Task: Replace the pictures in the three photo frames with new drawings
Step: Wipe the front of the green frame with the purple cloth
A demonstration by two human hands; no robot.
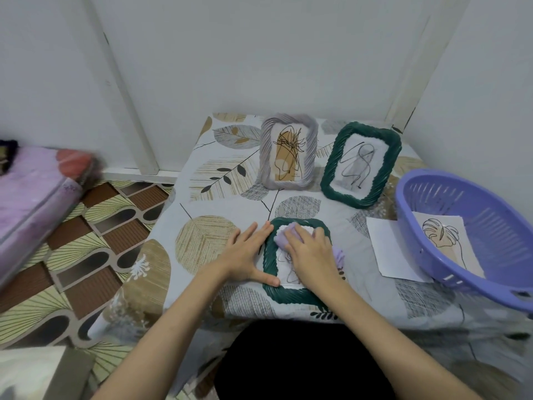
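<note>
A dark green photo frame [288, 294] lies flat near the table's front edge, a line drawing showing in its window. My left hand [248, 255] rests flat against the frame's left side, thumb on its lower corner. My right hand [310, 255] presses a lilac cloth [284, 236] onto the frame's glass. At the back a grey frame [288, 151] and a second green frame [360, 166] stand upright, each with a line drawing inside. A leaf drawing [444, 238] lies in the purple basket [409, 203], and a white sheet [389, 249] lies beside it.
The table [202, 243] wears a leaf-patterned cloth and stands in a white-walled corner. The purple basket overhangs the right side. A pink-purple folded mattress [34, 192] sits at the left on a patterned floor mat [86, 255].
</note>
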